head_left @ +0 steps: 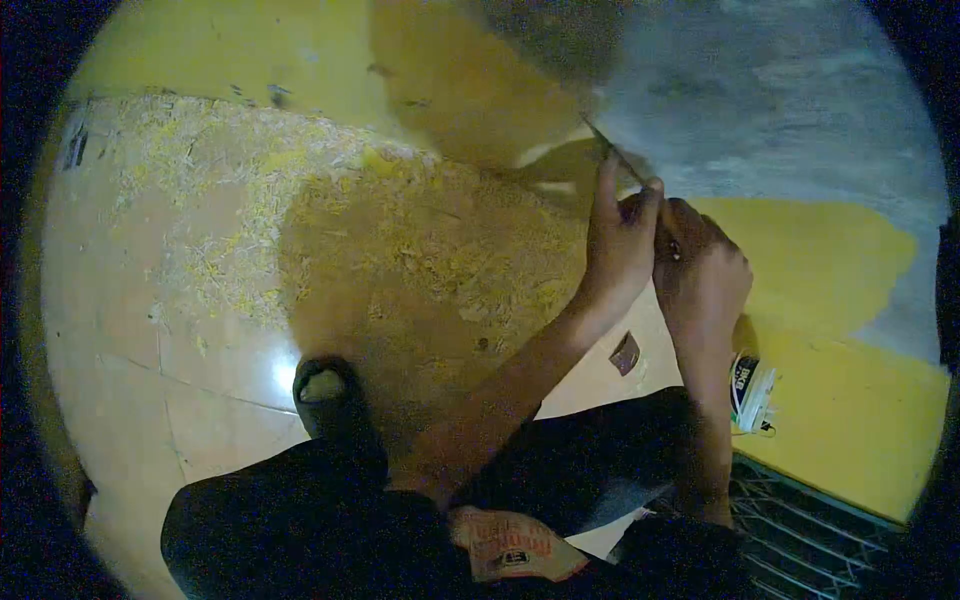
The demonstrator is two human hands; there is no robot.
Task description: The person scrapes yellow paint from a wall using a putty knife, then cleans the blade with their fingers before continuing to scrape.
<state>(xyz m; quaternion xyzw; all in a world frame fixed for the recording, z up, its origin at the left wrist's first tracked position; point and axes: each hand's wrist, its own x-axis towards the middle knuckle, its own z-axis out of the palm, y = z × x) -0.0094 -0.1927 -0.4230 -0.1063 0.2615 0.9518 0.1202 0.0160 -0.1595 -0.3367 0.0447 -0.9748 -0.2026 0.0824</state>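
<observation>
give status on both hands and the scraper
Left hand and right hand both shut on scraper. Blade tip at wall, by yellow paint. Flakes litter floor; nothing seen blocking.

Nothing in here can be read outright. The small packet [752,392] resting against the yellow-painted surface [850,420], just below the right hand [703,275], has a dark panel with a few white capital letters. They are too small and blurred to spell out. The pale printed patch [510,545] on the dark trousers [300,530] carries rows of reddish lettering and a small dark badge beneath them, and neither can be made out from here.
</observation>
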